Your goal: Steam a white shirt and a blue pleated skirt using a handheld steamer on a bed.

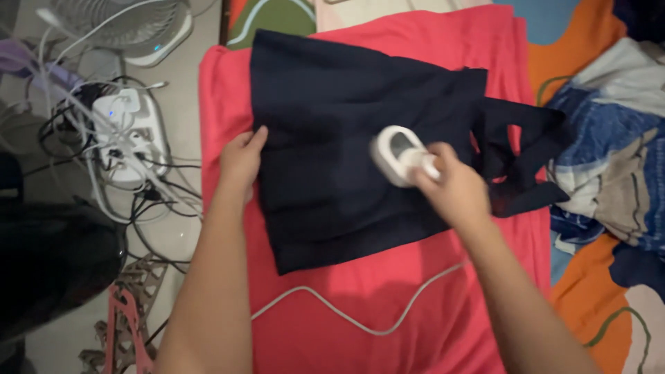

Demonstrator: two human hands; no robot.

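A dark navy garment [332, 138] lies spread flat on a red cloth [388, 305]. My right hand [454, 187] grips a small white handheld iron [395, 156] by its handle, with the iron resting on the garment's middle right. Its white cord [346, 315] trails across the red cloth toward me. My left hand [241, 161] presses flat on the garment's left edge, fingers together, holding the fabric down. The garment's straps [526, 149] spill off to the right.
A white power strip [128, 128] with tangled cables sits on the floor at left, a white fan [131, 28] behind it. A pink hanger [125, 325] lies at lower left. Crumpled blue and white clothes [609, 152] lie at right on a colourful sheet.
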